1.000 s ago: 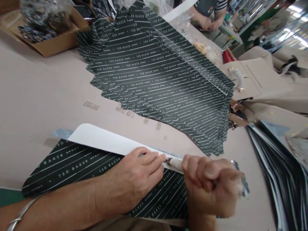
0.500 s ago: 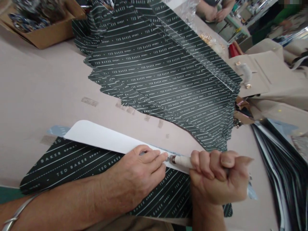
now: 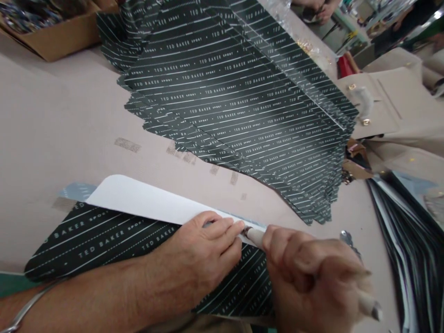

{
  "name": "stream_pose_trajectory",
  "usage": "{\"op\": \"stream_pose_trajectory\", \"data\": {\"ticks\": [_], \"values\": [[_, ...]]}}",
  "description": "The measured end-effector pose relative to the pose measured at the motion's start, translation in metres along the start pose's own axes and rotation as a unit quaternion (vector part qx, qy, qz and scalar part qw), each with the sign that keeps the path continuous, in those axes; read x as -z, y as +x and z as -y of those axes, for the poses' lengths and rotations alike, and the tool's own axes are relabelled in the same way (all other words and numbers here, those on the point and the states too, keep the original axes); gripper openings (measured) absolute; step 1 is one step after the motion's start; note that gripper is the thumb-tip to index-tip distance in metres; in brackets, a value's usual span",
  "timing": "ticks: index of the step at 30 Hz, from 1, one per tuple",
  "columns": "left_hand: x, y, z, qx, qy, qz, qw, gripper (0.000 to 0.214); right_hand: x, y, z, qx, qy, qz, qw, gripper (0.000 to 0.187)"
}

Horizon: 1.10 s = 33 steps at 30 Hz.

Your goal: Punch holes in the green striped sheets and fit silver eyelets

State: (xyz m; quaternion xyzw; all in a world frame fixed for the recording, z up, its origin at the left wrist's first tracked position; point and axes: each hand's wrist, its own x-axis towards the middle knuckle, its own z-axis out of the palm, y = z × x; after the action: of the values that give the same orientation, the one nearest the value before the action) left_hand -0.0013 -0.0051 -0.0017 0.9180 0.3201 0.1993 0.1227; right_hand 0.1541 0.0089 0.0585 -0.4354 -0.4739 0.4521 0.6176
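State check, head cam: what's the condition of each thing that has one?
left hand: open, fingertips pressing the folded flap.
right hand: fisted around the tool.
tool: tip on the fold, next to the left fingertips.
sheet: flat on the table, far edge folded over, white side up.
stack of sheets: fanned out, lying flat.
cardboard box: open.

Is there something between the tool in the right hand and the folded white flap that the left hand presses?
Nothing visible stands between. The tool, gripped in the right hand, appears to touch the white flap at its edge, just beside the fingertips of the left hand.
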Motion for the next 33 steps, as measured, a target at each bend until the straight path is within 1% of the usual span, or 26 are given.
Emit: {"op": "stream_pose_trajectory", "data": {"ticks": [2,5,7,9,11,12,14,17,19,21,24,26,28,30,31,33], "values": [[0.0,0.001,0.0,0.009,-0.006,-0.018,1.0,0.027,-0.004,-0.005,0.0,0.041,-0.072,0.036,0.996,0.039],[0.002,0.002,0.0,0.006,-0.013,-0.053,0.998,0.024,-0.004,-0.007,-0.002,0.115,-0.156,0.088,0.977,0.032],[0.004,0.002,0.001,0.001,-0.014,-0.046,0.999,0.022,-0.003,-0.003,-0.003,0.105,-0.183,0.11,0.971,0.034],[0.006,0.002,0.002,0.001,-0.013,-0.02,1.0,0.02,-0.004,0.005,-0.002,0.064,-0.193,0.102,0.974,0.037],[0.005,0.001,0.003,0.003,-0.011,0.0,1.0,0.018,-0.011,0.014,0.0,0.042,-0.195,0.097,0.975,0.039],[0.004,0.0,0.003,0.002,-0.009,0.0,1.0,0.018,-0.016,0.018,0.001,0.043,-0.199,0.105,0.974,0.039],[-0.002,-0.002,0.003,0.002,-0.001,-0.008,1.0,0.019,-0.027,0.022,0.005,0.05,-0.228,0.146,0.961,0.039],[-0.012,-0.003,0.002,0.009,0.029,-0.029,0.999,0.027,-0.041,0.025,0.008,0.077,-0.294,0.215,0.928,0.04],[-0.018,-0.002,0.001,0.012,0.049,-0.047,0.998,0.031,-0.045,0.024,0.008,0.095,-0.329,0.233,0.91,0.041],[-0.021,0.001,0.0,0.021,0.058,-0.057,0.997,0.032,-0.046,0.023,0.007,0.107,-0.349,0.241,0.899,0.04],[-0.018,0.003,-0.001,0.036,0.056,-0.048,0.997,0.034,-0.043,0.021,0.006,0.13,-0.356,0.258,0.889,0.04],[-0.012,0.002,0.001,0.025,0.046,-0.041,0.998,0.031,-0.038,0.019,0.004,0.134,-0.351,0.255,0.891,0.041],[-0.005,-0.001,0.003,0.003,0.024,-0.027,0.999,0.025,-0.03,0.019,0.003,0.117,-0.338,0.235,0.904,0.039],[0.002,-0.003,0.006,-0.012,0.001,-0.011,1.0,0.018,-0.021,0.021,0.003,0.076,-0.287,0.195,0.935,0.038],[0.004,-0.004,0.006,-0.016,-0.006,-0.008,1.0,0.015,-0.016,0.023,0.005,0.05,-0.242,0.171,0.954,0.038],[0.006,-0.004,0.007,-0.017,-0.01,-0.023,1.0,0.008,-0.011,0.027,0.012,0.014,-0.128,0.119,0.985,0.036]]}}
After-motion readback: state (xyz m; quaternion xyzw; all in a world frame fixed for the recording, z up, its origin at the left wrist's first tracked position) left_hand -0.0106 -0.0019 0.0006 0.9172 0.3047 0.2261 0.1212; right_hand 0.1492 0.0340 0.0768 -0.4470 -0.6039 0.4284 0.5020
